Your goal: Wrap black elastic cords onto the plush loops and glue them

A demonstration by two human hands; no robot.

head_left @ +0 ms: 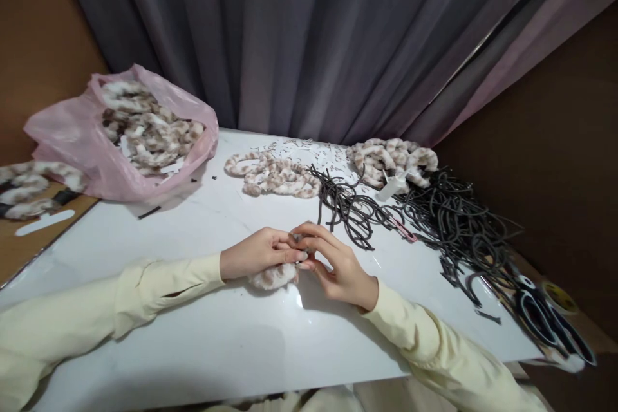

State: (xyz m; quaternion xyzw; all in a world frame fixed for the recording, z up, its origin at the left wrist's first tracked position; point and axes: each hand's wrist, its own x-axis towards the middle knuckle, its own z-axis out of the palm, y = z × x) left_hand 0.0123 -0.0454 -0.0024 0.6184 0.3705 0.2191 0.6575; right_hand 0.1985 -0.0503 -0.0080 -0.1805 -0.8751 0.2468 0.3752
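Observation:
Both hands meet over the front middle of the white table. My left hand (263,253) is closed on a fluffy white fabric ring with brown spots (273,278), whose lower part hangs below the fingers. From the right, my right hand (335,264) pinches at the same fluffy piece, thumb and fingertips pressed together by the left fingertips. What lies between the fingertips is mostly hidden. Beyond the hands are several similar spotted fluffy rings (282,177) and a tangle of short black elastic cords (350,206).
A pink plastic bag (58,132) full of fluffy pieces stands at the left. More fluffy rings (391,158) and a large heap of black cords (463,212) lie at the right. Black-handled scissors (535,315) rest near the right edge. Small white scraps (313,151) lie at the back of the table (193,328).

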